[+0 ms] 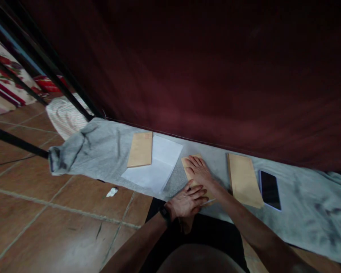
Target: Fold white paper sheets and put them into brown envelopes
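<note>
A tan paper envelope lies on the grey cloth in front of me, largely covered by my hands. My right hand rests flat over its far half, fingers stretched out. At the near end my left hand, with a dark band on the wrist, lies against the envelope, fingers spread. A thin white edge shows at the envelope's near end. To the left, white sheets of paper are spread out, with a stack of tan envelopes partly on them. More tan envelopes lie to the right.
A phone lies on the grey cloth at right. Behind the narrow surface hangs a dark red curtain. Dark metal bars stand at left. A white scrap is on the tiled floor.
</note>
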`<state>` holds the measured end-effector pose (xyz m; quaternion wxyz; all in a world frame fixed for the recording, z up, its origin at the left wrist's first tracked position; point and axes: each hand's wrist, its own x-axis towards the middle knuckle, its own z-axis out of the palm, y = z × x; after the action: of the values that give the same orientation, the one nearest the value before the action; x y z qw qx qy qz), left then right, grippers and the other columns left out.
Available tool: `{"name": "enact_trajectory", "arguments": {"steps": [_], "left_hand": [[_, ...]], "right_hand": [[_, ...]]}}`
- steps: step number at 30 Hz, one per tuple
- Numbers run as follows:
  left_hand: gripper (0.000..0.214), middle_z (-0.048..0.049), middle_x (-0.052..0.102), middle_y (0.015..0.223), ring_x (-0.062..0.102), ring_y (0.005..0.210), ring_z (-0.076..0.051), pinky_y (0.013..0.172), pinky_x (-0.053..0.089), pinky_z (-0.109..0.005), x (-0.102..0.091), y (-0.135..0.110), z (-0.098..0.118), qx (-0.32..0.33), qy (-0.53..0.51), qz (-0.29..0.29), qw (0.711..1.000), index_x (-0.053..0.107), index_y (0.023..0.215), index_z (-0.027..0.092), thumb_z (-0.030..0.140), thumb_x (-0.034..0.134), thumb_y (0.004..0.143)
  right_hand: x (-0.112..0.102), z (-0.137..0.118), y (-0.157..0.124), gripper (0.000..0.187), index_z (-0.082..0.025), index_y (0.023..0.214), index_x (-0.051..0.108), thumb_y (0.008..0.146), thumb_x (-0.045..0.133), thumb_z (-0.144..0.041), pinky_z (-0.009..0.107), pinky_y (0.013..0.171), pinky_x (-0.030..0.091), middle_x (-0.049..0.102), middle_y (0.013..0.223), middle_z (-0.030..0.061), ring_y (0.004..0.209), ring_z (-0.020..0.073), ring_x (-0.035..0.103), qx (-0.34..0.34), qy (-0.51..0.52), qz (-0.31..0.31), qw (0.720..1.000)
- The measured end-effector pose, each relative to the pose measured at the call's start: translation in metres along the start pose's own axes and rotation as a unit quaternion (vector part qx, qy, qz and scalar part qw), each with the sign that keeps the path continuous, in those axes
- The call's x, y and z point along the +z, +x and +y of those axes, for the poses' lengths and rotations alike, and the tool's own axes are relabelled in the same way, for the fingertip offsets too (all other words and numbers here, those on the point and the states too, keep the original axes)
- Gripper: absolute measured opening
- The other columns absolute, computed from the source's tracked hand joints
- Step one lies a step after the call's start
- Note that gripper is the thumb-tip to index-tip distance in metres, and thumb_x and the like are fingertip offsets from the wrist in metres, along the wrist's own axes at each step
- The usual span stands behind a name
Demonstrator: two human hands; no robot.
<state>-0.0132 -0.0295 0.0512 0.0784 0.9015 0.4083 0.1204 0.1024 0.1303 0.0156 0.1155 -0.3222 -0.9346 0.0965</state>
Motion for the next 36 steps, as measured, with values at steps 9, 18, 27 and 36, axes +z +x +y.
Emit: {"name": "enact_trajectory", "arguments": {"steps": [9, 18, 27, 36], "left_hand": [[0.047, -0.0055, 0.049, 0.154, 0.034, 0.148, -0.024, 0.124, 0.019, -0.047, 0.013, -0.005, 0.006, -0.034, 0.002, 0.003, 0.999, 0.047, 0.146, 0.028, 0.030, 0.048, 0.100], [0.062, -0.0030, 0.048, 0.155, 0.034, 0.149, -0.022, 0.126, 0.018, -0.048, 0.017, -0.012, 0.007, -0.042, -0.002, -0.002, 0.999, 0.038, 0.152, 0.032, 0.023, 0.055, 0.094], [0.044, -0.0031, 0.055, 0.150, 0.045, 0.142, -0.018, 0.121, 0.032, -0.040, 0.018, -0.029, 0.002, -0.069, 0.035, 0.053, 0.996, 0.054, 0.140, 0.026, 0.020, 0.049, 0.097], [0.046, -0.0096, 0.051, 0.153, 0.044, 0.143, -0.028, 0.117, 0.037, -0.049, 0.045, -0.016, 0.015, -0.102, 0.106, 0.055, 0.988, 0.049, 0.145, 0.023, 0.030, 0.047, 0.100]], "right_hand": [[0.001, -0.006, 0.009, 0.048, -0.018, 0.151, 0.045, 0.104, 0.039, -0.028, 0.053, 0.120, 0.024, 0.040, 0.158, 0.0135, 0.146, 0.0288, 0.035, 0.039, -0.031, 0.031, 0.998], [-0.005, -0.005, -0.082, 0.052, -0.021, 0.155, 0.037, 0.103, 0.040, -0.028, 0.050, 0.121, 0.029, 0.034, 0.162, 0.0094, 0.149, 0.0254, 0.032, 0.052, -0.031, 0.057, 0.997], [-0.018, -0.025, -0.155, 0.060, -0.020, 0.159, 0.028, 0.102, 0.045, -0.028, 0.049, 0.119, 0.036, 0.038, 0.159, 0.0110, 0.145, 0.0245, 0.040, 0.049, -0.003, 0.052, 0.997], [-0.031, -0.035, -0.168, 0.075, -0.022, 0.160, 0.026, 0.096, 0.061, -0.039, 0.049, 0.121, 0.034, 0.029, 0.164, 0.0108, 0.149, 0.0269, 0.032, 0.015, 0.018, 0.025, 0.999]]}}
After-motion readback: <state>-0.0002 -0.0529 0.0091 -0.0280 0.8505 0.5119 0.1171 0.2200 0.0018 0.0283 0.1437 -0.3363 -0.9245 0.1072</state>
